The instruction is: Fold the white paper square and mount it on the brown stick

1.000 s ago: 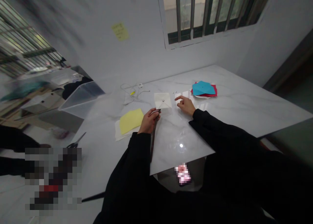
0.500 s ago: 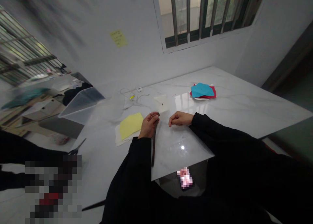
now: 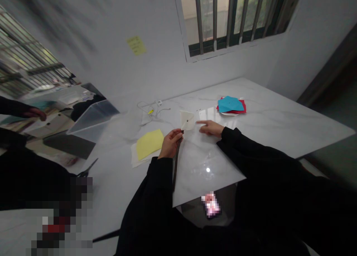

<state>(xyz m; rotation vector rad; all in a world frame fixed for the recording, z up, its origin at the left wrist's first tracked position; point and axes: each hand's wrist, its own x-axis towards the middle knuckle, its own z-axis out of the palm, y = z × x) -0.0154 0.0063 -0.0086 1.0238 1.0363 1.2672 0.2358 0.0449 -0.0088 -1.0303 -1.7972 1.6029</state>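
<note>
Left hand (image 3: pixel 170 142) is gripping a dark stick (image 3: pixel 175 163) close to its top end, fingers wrapping tight around it. That grip is probably lifting the white paper square (image 3: pixel 186 120) at the tip clear of the surface, above the middle of the desk (image 3: pixel 264 125). The stick's lower length is running back along the sleeve toward the near edge. Right hand (image 3: pixel 211 128) is lying on the desk just beside the paper and holding nothing. Its index finger is stretching toward the paper and its other fingers are curling under, seemingly singling out one flap.

By the far left corner a clear plastic box (image 3: pixel 93 116) is tilting on its side. A blue and red paper stack (image 3: pixel 231 104) is sitting toward the far edge, well apart from both hands and likely set aside there. A yellow sheet (image 3: pixel 150 143) is lying on a white one just left of the gripping hand, within easy reach. A thin cable (image 3: pixel 152 108) is trailing along the far edge, and scissors (image 3: pixel 87 168) are lying near the left edge.

Whether the fingertip is touching the paper is hard to make out. How the paper is fixed to the stick is too small to tell beyond a dark dot at its centre. The scissors are blurring into the surface. Another person's hand (image 3: pixel 35 113) is showing at the far left, off the desk, with its arm cut off.
</note>
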